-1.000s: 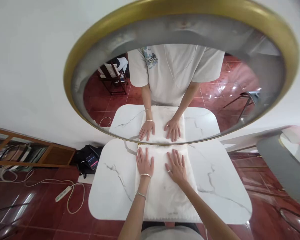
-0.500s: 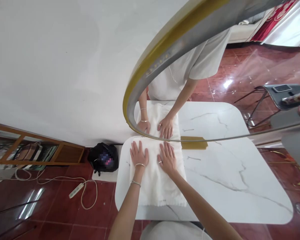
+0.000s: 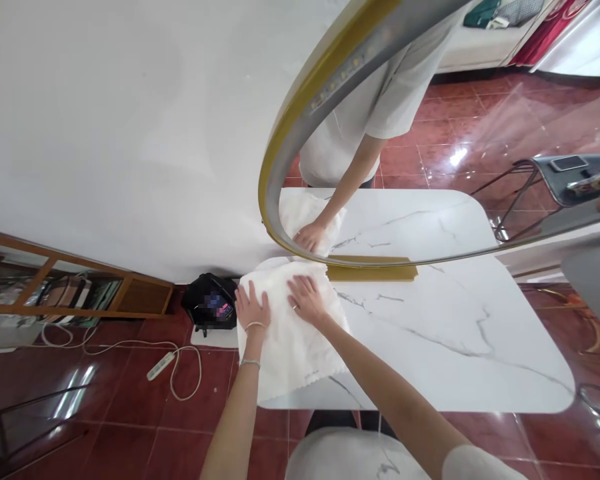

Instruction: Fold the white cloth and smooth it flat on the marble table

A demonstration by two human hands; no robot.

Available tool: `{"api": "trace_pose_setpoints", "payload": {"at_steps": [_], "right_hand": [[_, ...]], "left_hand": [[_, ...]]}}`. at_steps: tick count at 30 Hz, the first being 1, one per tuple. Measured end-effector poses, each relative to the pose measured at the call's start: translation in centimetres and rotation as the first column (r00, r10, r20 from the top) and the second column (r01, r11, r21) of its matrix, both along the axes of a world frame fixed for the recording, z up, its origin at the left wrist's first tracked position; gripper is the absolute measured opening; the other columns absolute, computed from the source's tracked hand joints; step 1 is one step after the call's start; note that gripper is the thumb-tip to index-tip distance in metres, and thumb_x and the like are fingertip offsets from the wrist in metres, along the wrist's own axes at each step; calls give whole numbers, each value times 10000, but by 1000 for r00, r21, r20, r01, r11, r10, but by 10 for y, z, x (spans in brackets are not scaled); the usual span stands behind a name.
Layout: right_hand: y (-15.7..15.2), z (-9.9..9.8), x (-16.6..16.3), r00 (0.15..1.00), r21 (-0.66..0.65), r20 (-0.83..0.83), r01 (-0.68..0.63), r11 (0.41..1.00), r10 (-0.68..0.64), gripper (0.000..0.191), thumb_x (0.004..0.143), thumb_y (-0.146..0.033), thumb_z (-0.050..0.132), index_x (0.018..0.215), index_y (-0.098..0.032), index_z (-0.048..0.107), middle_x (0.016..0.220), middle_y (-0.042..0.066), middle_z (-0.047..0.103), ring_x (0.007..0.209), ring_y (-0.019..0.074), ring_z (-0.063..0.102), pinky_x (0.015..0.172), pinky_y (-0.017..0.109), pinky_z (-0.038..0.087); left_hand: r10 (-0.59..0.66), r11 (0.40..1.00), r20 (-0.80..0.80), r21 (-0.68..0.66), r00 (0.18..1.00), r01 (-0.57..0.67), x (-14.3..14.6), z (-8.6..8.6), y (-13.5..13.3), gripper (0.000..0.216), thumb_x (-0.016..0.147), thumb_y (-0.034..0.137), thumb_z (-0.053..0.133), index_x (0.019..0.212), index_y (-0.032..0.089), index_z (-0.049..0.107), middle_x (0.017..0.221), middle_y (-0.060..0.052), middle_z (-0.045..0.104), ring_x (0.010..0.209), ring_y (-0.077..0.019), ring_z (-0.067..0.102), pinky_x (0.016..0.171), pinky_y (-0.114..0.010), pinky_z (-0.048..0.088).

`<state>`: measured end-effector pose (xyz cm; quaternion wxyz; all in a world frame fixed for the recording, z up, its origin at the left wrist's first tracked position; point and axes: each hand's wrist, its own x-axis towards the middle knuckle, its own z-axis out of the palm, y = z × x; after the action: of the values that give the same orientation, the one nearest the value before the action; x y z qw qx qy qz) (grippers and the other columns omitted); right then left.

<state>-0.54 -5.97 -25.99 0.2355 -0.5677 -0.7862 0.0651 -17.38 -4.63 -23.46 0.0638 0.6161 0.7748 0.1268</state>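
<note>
A folded white cloth (image 3: 285, 340) lies at the left end of a white marble table (image 3: 430, 333). My left hand (image 3: 253, 308) rests flat on the cloth's left edge, fingers stretched out, with bracelets at the wrist. My right hand (image 3: 307, 300) lies open on the cloth's upper middle, a ring on one finger. Both palms press down on the fabric. A round gold-framed mirror (image 3: 300, 133) stands at the table's far edge and reflects the cloth and one hand.
A black bag (image 3: 207, 303) with a phone on it sits on the red tiled floor to the left. A white power strip (image 3: 161, 365) with cable lies beside it. A wooden shelf (image 3: 70, 287) runs along the white wall.
The view has swung to the right. Both hands and the cloth have slid to the table's left end, and the cloth now lies slightly askew.
</note>
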Motion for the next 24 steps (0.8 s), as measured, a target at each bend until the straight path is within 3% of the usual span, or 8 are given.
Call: {"api": "trace_pose_setpoints", "payload": {"at_steps": [3, 5, 7, 11, 13, 17, 21, 24], "right_hand": [[-31, 3, -15, 992, -7, 1, -127, 992, 127, 373, 939, -235, 395, 1262, -171, 571, 1268, 117, 576, 1207, 243, 464, 1058, 436, 330], [-56, 4, -20, 987, -7, 9, -162, 987, 162, 373, 905, -177, 432, 1243, -202, 587, 1251, 88, 592, 1185, 223, 485, 1046, 405, 351], [-81, 6, -20, 986, -7, 21, -166, 986, 166, 423, 894, -189, 459, 1309, -205, 537, 1361, 91, 516, 1277, 240, 414, 1086, 437, 302], [-120, 10, 4, 981, -59, 66, -180, 982, 184, 646, 911, -501, 456, 1479, -239, 293, 1556, 89, 222, 1428, 290, 168, 1144, 543, 124], [-132, 12, 26, 986, -89, 97, -128, 988, 137, 688, 903, -557, 442, 1497, -283, 230, 1570, 70, 176, 1440, 286, 139, 1146, 554, 86], [-148, 12, 87, 982, -87, 167, 103, 991, -87, 630, 923, -504, 439, 1488, -286, 264, 1559, 62, 212, 1438, 272, 167, 1147, 539, 100], [-169, 5, 162, 931, -57, 211, 317, 947, -299, 575, 939, -483, 406, 1470, -282, 314, 1547, 53, 254, 1430, 255, 208, 1148, 528, 128], [-185, 1, 198, 887, -58, 229, 424, 904, -401, 575, 950, -486, 367, 1481, -281, 288, 1549, 52, 249, 1434, 253, 197, 1148, 526, 133]], "left_hand": [[91, 995, 41, 23, 995, -92, -20, -2, -46, 589, 932, 385, 413, 1453, 120, 349, 1533, -205, 260, 1435, -330, 198, 1140, -491, 247], [94, 992, 46, 79, 995, -97, -27, -6, -87, 562, 944, 391, 370, 1417, 90, 410, 1534, -210, 255, 1440, -324, 185, 1143, -485, 250], [19, 991, 27, 132, 999, -22, -27, -10, -134, 537, 955, 399, 329, 1380, 102, 468, 1541, -183, 257, 1442, -298, 194, 1145, -464, 260], [-166, 972, -73, 158, 984, 175, -11, -13, -208, 537, 923, 415, 413, 1403, 176, 445, 1581, -127, 159, 1450, -321, 145, 1150, -536, 196], [-232, 960, -86, 142, 969, 242, 5, -11, -218, 536, 910, 397, 446, 1403, 188, 445, 1589, -117, 119, 1452, -331, 123, 1144, -555, 190], [-371, 927, -33, 45, 928, 372, 61, -6, -196, 565, 873, 385, 518, 1406, 214, 442, 1586, -103, 149, 1456, -329, 101, 1147, -547, 199], [-507, 861, 57, 1, 860, 508, 136, -4, -180, 633, 866, 408, 534, 1455, 264, 351, 1586, -80, 145, 1457, -323, 100, 1163, -536, 190], [-585, 810, 100, 28, 805, 586, 173, -4, -182, 668, 864, 425, 539, 1474, 305, 295, 1586, -51, 146, 1453, -311, 138, 1170, -517, 204]]}}
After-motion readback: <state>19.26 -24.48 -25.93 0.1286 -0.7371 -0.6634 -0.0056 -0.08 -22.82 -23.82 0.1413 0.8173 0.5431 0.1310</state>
